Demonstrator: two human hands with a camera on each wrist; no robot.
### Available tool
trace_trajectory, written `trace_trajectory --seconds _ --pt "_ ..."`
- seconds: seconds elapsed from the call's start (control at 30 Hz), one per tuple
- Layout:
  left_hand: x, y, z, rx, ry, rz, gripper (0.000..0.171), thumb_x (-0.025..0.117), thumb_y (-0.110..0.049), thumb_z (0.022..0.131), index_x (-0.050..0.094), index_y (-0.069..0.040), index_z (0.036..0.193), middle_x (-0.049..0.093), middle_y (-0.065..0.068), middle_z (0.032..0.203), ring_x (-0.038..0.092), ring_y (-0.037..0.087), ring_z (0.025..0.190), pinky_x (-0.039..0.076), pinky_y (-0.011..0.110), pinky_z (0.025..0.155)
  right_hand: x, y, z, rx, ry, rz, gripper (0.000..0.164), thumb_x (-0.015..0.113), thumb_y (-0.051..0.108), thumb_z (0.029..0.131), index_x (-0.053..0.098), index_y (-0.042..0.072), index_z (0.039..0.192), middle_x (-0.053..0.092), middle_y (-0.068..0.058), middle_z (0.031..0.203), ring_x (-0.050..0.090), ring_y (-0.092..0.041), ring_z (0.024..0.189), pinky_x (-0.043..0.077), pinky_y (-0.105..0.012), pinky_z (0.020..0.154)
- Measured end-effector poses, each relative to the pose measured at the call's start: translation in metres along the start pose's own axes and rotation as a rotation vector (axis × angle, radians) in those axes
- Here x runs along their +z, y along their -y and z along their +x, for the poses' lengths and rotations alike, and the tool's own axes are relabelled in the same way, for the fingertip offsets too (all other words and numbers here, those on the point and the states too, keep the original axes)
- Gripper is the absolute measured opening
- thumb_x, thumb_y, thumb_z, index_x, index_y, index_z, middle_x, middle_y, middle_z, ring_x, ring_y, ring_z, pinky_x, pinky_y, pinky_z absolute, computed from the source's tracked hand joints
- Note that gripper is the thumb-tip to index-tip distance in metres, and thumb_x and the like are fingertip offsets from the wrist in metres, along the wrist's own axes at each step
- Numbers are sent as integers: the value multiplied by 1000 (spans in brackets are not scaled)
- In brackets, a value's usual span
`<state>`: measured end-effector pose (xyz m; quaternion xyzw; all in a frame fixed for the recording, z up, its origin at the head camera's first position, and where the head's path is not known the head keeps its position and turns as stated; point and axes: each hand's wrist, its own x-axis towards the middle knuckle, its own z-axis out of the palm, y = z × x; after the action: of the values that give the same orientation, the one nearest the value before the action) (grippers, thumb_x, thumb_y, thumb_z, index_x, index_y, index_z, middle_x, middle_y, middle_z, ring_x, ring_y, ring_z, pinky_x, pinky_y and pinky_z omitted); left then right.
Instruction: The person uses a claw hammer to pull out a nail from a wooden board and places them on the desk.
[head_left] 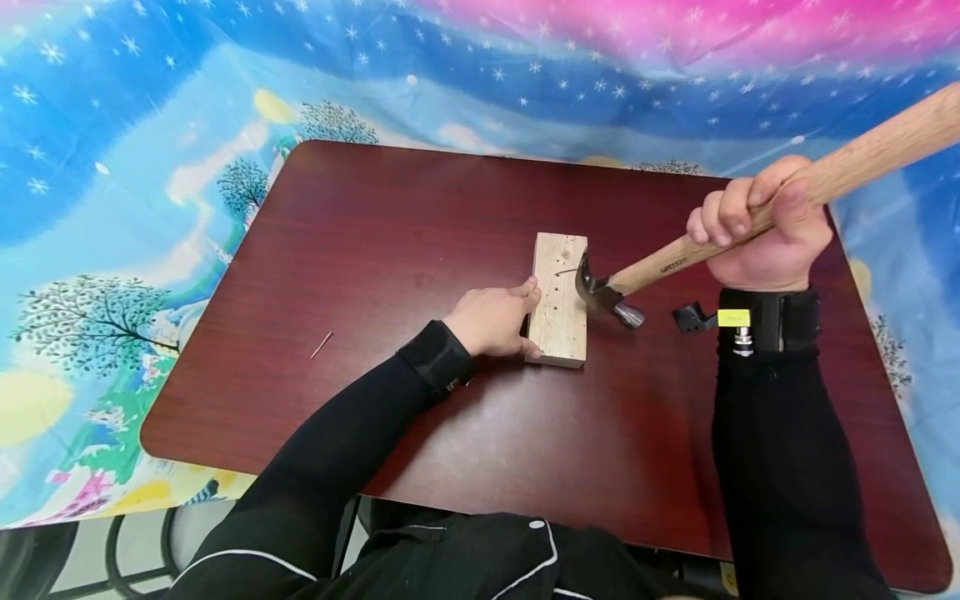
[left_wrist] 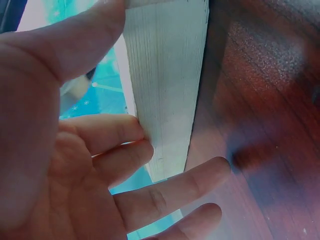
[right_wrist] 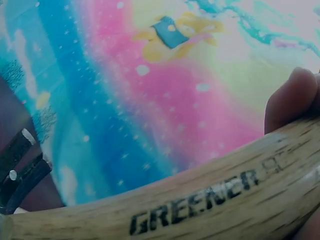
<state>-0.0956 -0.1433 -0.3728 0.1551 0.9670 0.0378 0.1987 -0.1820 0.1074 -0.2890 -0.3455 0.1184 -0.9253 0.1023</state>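
While the left hand (head_left: 491,321) steadies a wood block (head_left: 558,298), the right hand (head_left: 761,229) grips a hammer (head_left: 675,265).
Left fingers lie mostly straight against the block's side, thumb on its top edge; the block rests mid-table (head_left: 420,225). Right fingers wrap the wooden handle, claw hooked at a bent nail (head_left: 565,271) in the block; a loose nail (head_left: 322,345) lies well left.
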Motion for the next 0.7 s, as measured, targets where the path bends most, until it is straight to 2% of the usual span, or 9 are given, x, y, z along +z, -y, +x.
trace_trajectory --seconds 0.13,0.17,0.23,0.3,0.37,0.4,0.57,0.63,0.7 --pt "0 0 0 4 -3 -14 101 67 -68 83 22 -21 161 12 -5 164 37 22 141 47 47 92 15 6 3 -25 -14 -5 40 69 6 83 33 -7 75 25 -10 50 26 -23 44 28 -40 45" --pt "0 0 0 5 -5 -17 101 67 -68 83 22 -21 161 12 -5 164 37 21 141 47 47 92 18 8 4 -44 -34 2 39 66 8 88 32 -7 74 25 -9 49 25 -23 43 29 -40 44" --pt "1 1 -1 10 -15 -29 100 67 -68 84 22 -21 161 12 -5 164 37 22 141 46 48 93 24 11 4 -95 -84 29 42 50 20 102 32 -6 73 24 -9 48 25 -23 40 28 -40 41" --pt "3 1 -1 7 -24 -37 100 67 -68 83 22 -22 161 11 -6 164 37 21 141 45 48 94 29 14 5 -149 -135 55 55 27 37 109 31 -4 73 24 -8 47 25 -23 38 28 -40 39" --pt "4 2 0 2 -33 -41 100 67 -68 83 23 -23 161 11 -8 164 37 21 141 45 48 95 35 15 7 -193 -180 77 69 4 53 104 30 -2 72 24 -8 46 25 -23 36 27 -39 37" --pt "4 3 0 -1 -38 -46 100 67 -68 83 23 -23 161 11 -8 164 37 20 141 44 48 95 38 16 8 -202 -192 88 73 -1 58 100 30 -2 72 24 -7 45 25 -22 36 26 -39 36" --pt "5 9 -4 32 -95 -102 99 68 -66 84 26 -18 160 15 -4 165 35 20 142 47 46 94 55 16 5 -215 -151 98 78 -4 65 95 30 -1 73 23 -6 47 25 -22 36 26 -38 36" --pt "3 14 -8 49 -159 -129 96 67 -63 87 27 -14 159 19 1 164 33 21 143 46 44 97 61 16 2 -216 -114 94 78 -6 67 93 29 0 73 22 -4 48 25 -21 37 27 -37 37" --pt "-2 19 -15 66 -272 -185 88 67 -55 91 30 -9 158 27 6 162 33 21 143 43 41 102 66 16 0 -220 -92 88 78 -7 67 92 29 0 74 21 -2 49 24 -20 38 28 -37 37"
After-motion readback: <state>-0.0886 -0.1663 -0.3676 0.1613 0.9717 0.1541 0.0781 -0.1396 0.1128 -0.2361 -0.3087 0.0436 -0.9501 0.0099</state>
